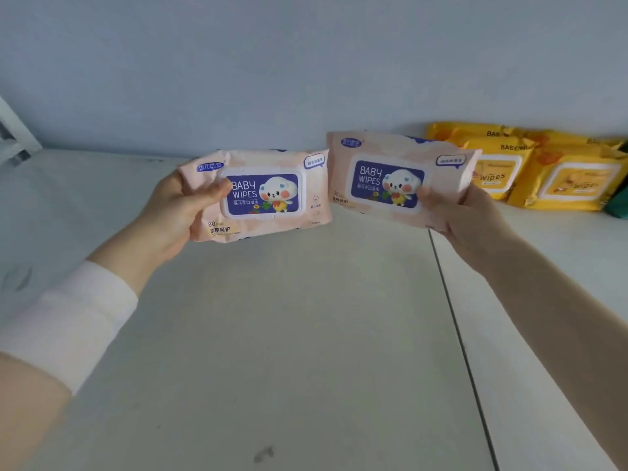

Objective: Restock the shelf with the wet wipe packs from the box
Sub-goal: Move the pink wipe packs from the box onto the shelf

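Note:
Two pink baby wipe packs with purple lids are held side by side above the white shelf (278,334). My left hand (173,215) grips the left pink pack (268,195) at its left end, thumb on the front. My right hand (465,219) grips the right pink pack (390,178) at its right end, thumb near the lid. Both packs face me, label up, near the back wall. The box is out of view.
Several yellow wipe packs (571,178) lie in overlapping rows at the back right of the shelf, and a dark green item (620,207) shows at the right edge. A seam (458,334) splits the shelf board. A white frame part (13,134) stands at far left.

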